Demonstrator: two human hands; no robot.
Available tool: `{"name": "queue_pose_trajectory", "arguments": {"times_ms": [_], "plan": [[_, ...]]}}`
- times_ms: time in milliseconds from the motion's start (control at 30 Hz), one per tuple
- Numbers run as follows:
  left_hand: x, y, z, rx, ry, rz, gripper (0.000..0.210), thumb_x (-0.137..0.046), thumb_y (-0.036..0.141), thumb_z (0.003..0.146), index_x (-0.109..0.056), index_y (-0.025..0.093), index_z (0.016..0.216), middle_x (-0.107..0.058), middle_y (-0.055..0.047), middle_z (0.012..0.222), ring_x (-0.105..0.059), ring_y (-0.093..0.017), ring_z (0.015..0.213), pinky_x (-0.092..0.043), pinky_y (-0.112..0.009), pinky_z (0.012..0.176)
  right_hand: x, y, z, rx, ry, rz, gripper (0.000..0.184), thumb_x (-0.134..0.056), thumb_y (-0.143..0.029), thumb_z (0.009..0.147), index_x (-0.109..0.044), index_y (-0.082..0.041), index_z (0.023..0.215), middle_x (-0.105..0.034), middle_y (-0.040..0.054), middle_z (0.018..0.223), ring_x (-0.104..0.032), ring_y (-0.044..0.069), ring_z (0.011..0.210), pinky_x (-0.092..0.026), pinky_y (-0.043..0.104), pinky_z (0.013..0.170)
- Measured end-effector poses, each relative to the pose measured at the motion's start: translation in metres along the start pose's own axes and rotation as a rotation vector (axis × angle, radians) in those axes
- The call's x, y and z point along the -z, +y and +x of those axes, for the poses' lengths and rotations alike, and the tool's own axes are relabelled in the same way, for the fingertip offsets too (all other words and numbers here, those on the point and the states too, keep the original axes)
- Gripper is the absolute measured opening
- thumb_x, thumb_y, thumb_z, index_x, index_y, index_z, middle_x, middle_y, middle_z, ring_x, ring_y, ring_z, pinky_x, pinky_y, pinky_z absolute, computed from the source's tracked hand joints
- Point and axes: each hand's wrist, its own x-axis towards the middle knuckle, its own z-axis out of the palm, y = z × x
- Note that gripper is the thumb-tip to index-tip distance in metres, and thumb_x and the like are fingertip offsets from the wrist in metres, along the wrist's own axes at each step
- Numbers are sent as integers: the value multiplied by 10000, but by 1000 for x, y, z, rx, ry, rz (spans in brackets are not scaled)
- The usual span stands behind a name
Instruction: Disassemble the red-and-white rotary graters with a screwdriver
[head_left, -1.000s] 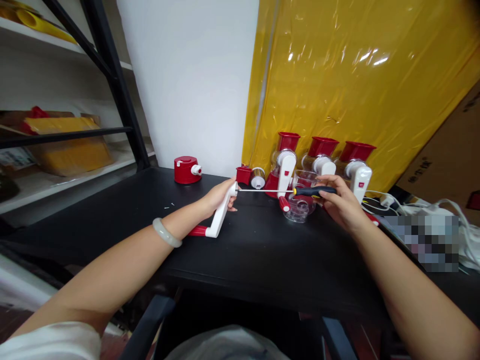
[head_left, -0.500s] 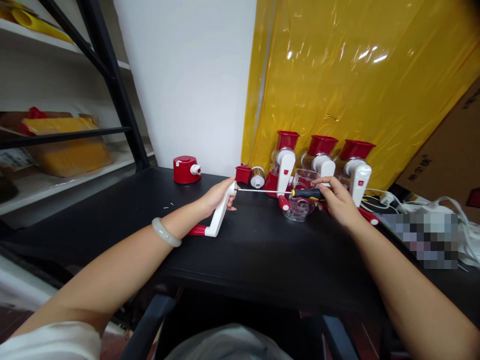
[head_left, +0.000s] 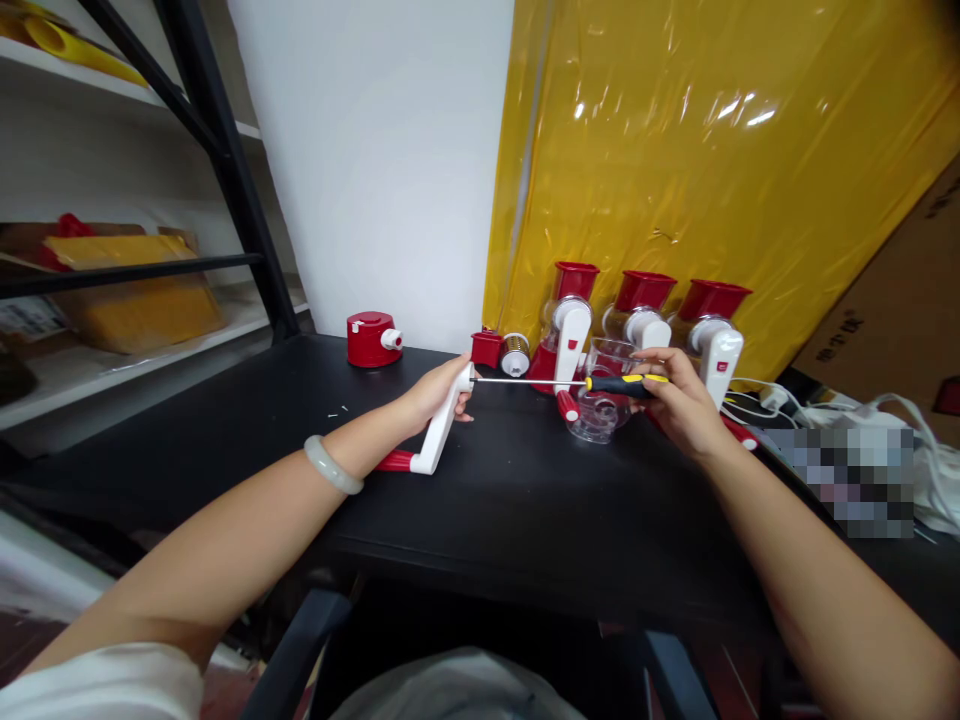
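Observation:
My left hand (head_left: 444,392) is closed around the upper end of a white crank handle (head_left: 442,430), whose red grip (head_left: 395,460) points left just above the table. In my right hand (head_left: 679,400) is a screwdriver (head_left: 619,385) with a black and yellow handle, lying level. Its long shaft reaches left, and the tip meets the white upper end of the crank handle. Whether a screw sits there is too small to tell. Behind the screwdriver stands a clear plastic part (head_left: 595,425), partly covered by the tool and my right hand.
Three red and white rotary graters (head_left: 574,335) stand at the back right. A red base (head_left: 374,340), a small red part (head_left: 486,348) and a grater drum (head_left: 515,354) sit further left. Two tiny screws (head_left: 339,411) lie on the black table (head_left: 480,510). White cables (head_left: 862,420) are at right.
The screwdriver's handle has turned, showing more yellow, and my right hand's fingers have shifted back along it. The crank handle and my left hand have stayed in place.

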Motion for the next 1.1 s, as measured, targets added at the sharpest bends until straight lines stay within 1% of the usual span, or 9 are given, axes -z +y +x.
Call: {"name": "queue_pose_trajectory", "arguments": {"times_ms": [167,300,367,500,567,667,767,967,1100], "plan": [[0,-1,1,-12,-6,5,325,-465,476,948,-559,181,846,-437,50,503,-414,-97,410,-537,-277,544,1,1,0,36,11,-46,331,-600,-205,768,-550,-293,1083,-550,5,926,-577,142,690,-517,282,576],[2,-2,2,-10,-5,5,332,-497,499,927,-562,184,846,-443,50,506,-414,-96,409,-537,-281,546,1,1,-1,99,23,-123,271,-589,-306,835,-531,-289,1099,-577,10,914,-596,160,684,-522,315,594],[2,-2,2,-7,-5,3,335,-500,505,924,-562,185,846,-443,51,506,-416,-96,409,-538,-282,548,0,0,-2,116,23,-166,231,-518,-399,900,-515,-281,1098,-603,11,853,-596,171,633,-516,337,584],[1,-2,1,-9,-5,14,325,-464,479,948,-555,184,847,-444,50,505,-412,-97,410,-535,-280,547,1,-4,-5,68,12,-264,286,-404,-504,954,-507,-284,1107,-599,-7,655,-557,185,484,-475,351,500],[1,-2,1,-4,-11,11,327,-452,474,955,-557,184,849,-446,48,503,-416,-99,410,-532,-279,549,1,-5,-6,40,29,-323,286,-430,-506,946,-524,-291,1111,-570,-16,580,-532,185,426,-435,338,442],[2,-2,1,1,-24,-8,331,-457,479,953,-562,184,845,-447,47,500,-425,-102,407,-524,-275,545,1,-7,-7,27,76,-378,262,-509,-474,918,-541,-297,1108,-530,-24,536,-496,174,383,-353,306,374],[2,-2,2,1,-28,-20,334,-461,482,951,-563,184,840,-448,46,498,-426,-102,402,-522,-275,542,-2,-7,-6,36,77,-321,249,-547,-448,895,-522,-302,1095,-517,-22,575,-481,162,409,-343,300,383],[3,-2,2,0,-42,-38,343,-478,497,938,-563,182,832,-445,46,490,-423,-101,398,-526,-275,540,-4,-5,-1,65,40,-107,293,-603,-370,814,-478,-304,1071,-542,3,825,-542,159,620,-475,314,542],[1,-1,0,-11,-14,-8,335,-451,472,956,-564,183,831,-441,45,487,-416,-98,402,-532,-276,547,-5,-6,-1,61,21,-45,373,-603,-259,742,-466,-295,1086,-567,3,862,-545,153,659,-470,293,559]]}}
